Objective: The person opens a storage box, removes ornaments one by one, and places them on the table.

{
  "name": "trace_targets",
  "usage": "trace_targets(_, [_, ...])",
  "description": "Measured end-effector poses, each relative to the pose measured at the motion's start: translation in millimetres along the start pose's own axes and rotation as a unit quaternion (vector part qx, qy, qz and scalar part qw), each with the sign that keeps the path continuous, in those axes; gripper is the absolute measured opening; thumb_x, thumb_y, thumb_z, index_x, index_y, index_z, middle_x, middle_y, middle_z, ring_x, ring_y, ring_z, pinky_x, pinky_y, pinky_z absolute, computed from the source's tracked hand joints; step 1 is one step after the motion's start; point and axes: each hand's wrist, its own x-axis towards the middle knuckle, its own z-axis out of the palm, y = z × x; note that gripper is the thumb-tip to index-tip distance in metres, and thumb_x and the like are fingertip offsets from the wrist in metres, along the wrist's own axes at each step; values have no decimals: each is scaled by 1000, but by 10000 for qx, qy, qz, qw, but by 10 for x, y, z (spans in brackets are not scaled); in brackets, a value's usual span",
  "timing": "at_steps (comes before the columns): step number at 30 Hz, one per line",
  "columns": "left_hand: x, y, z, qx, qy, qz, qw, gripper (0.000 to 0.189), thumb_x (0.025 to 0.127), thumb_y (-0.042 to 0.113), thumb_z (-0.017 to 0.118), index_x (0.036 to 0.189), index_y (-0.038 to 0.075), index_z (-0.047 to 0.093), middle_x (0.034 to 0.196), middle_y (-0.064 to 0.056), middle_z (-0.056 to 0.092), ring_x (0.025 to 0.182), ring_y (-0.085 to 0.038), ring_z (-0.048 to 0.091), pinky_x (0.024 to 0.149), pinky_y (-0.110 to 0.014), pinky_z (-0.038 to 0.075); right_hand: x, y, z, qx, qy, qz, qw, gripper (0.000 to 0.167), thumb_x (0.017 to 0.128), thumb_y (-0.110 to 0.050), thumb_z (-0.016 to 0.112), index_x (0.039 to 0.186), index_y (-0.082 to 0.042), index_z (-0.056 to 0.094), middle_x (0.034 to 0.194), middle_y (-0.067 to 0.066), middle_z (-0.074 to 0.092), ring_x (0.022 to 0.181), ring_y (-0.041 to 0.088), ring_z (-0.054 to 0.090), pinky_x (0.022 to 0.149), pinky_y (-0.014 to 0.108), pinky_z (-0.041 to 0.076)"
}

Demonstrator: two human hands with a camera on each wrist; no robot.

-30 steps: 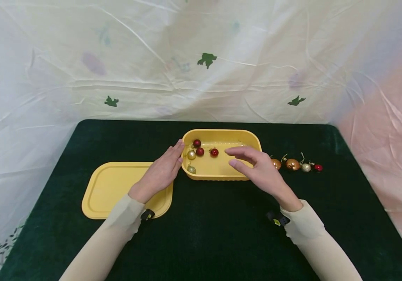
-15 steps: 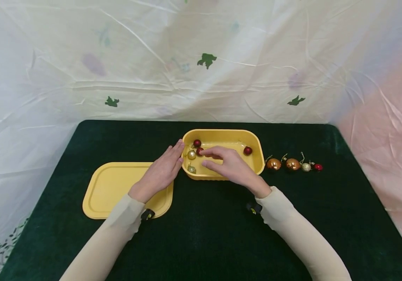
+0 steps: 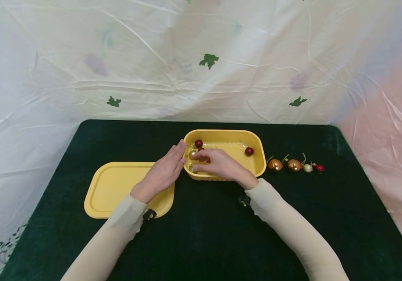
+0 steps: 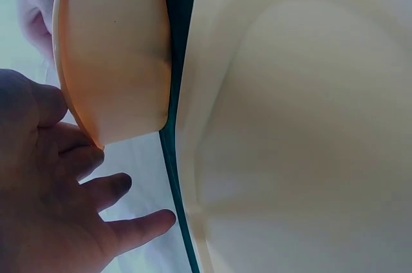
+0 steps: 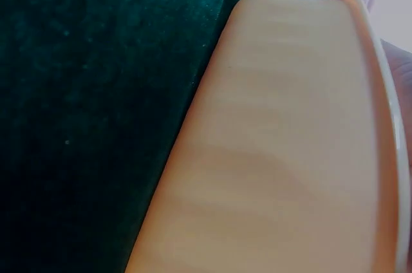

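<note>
My left hand [image 3: 163,171] lies with straight fingers against the left end of the yellow box [image 3: 229,176]; the left wrist view shows its fingertips at the rim. Inside the box, my right hand [image 3: 220,164] reaches to the left end, thumb and fingers apart. Its fingertips overlap a shiny gold bauble [image 3: 192,155], and its thumb tip is by a glittery gold bauble [image 3: 191,167]. A dark red bauble [image 3: 199,143] lies behind them, and another red one is partly hidden by the fingers. Toward the right end sits a single red bauble [image 3: 249,151]. In the right wrist view the box wall [image 5: 277,125] hides most of the hand.
A yellow lid [image 3: 113,187] lies flat on the dark green cloth [image 3: 201,234], partly under my left forearm. Right of the box, two copper baubles [image 3: 294,165], a pale glittery bauble [image 3: 308,168] and a small red bauble [image 3: 319,168] form a row. A white curtain [image 3: 201,89] hangs behind.
My right hand has moved left across the box. One red bauble has gone from the middle of the box to its right end. My left hand has stayed at the rim.
</note>
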Motion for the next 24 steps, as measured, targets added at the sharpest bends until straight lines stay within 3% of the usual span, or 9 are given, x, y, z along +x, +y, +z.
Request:
trace_targets(5, [-1,16,-4,-7,-16,-28,10000,59,115,31,33,166,8,18,173,-7,11,157,-33,20,125,-49,22,65,10,14,-159,-354,219,9990,41,100,-31,72,135,-11,67,121,3,71,100,15,65,91,34,54])
trace_targets(13, [5,15,-2,-65,-47,-100,9999,58,115,31,32,166,9,17,173,-6,10,157,-31,18,126,-49,21,160,33,32,-322,-586,344,9972,33,99,-26,73,129,-11,71,113,-1,72,98,11,67,93,32,55])
trace_targets(24, [18,4,23,-78,-39,-148,9999,58,115,32,32,166,10,17,173,-5,10,157,-30,18,126,-48,21,216,34,44,-541,-828,210,9949,23,100,-16,72,121,-8,74,109,2,73,95,11,68,90,28,56])
